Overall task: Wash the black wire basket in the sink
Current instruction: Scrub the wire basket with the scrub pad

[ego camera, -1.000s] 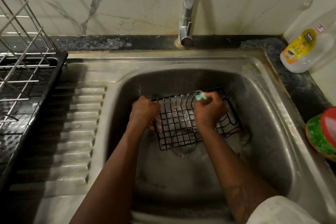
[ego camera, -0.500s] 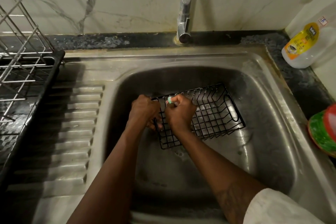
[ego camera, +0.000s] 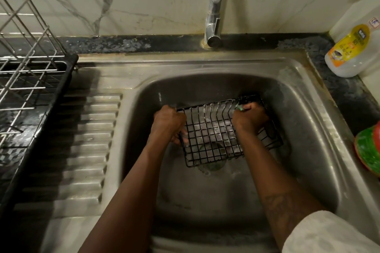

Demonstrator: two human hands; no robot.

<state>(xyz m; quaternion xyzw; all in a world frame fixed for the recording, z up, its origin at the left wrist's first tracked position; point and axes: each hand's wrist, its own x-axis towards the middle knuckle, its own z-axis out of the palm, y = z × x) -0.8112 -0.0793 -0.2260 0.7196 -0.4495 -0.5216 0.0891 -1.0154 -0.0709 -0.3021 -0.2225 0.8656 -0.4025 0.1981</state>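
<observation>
Here: black wire basket [ego camera: 213, 135] in sink [ego camera: 205, 63] (right hand [ego camera: 249, 120] holds scrubber [ego camera: 239, 107]).

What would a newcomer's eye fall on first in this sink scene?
Both hands in the sink: the left hand grips the left edge of the black basket, and the right hand holds a green scrubber at its far rim. Then the yellow-labelled bottle in the back right corner, and the tap above.

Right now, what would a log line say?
phase: washing | left hand: grips black wire basket | right hand: holds green scrubber at far rim
</observation>
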